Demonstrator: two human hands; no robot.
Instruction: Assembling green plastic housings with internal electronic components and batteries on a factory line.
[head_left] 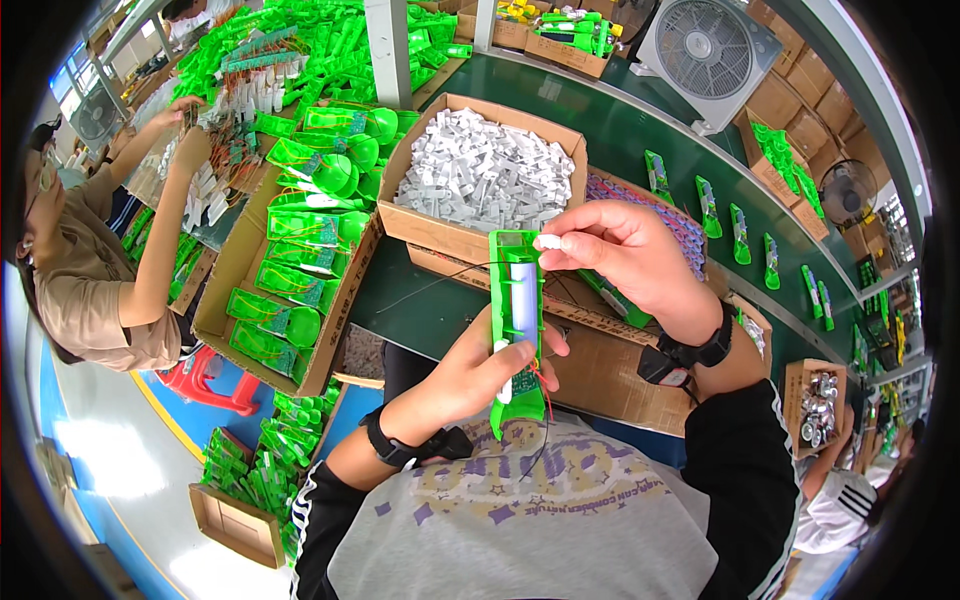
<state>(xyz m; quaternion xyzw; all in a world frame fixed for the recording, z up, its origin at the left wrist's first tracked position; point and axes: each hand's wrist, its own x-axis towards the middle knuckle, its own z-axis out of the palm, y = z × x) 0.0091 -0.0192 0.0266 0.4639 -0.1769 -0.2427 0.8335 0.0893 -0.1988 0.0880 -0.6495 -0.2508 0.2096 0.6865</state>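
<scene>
Resting in left hand [472,372]: green casing [499,285], far end beside right hand [632,258].

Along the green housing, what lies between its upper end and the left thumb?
In the head view, a lavender cylinder lies lengthwise inside the green housing, between its upper end and the thumb of the left hand.

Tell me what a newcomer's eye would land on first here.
First, the bright green casing near the picture's middle, held in the left grip, with the right grip pinching a small white piece by its upper end. Next, the open carton full of white parts just beyond. Then the vivid green heap at the top, left of centre.
</scene>
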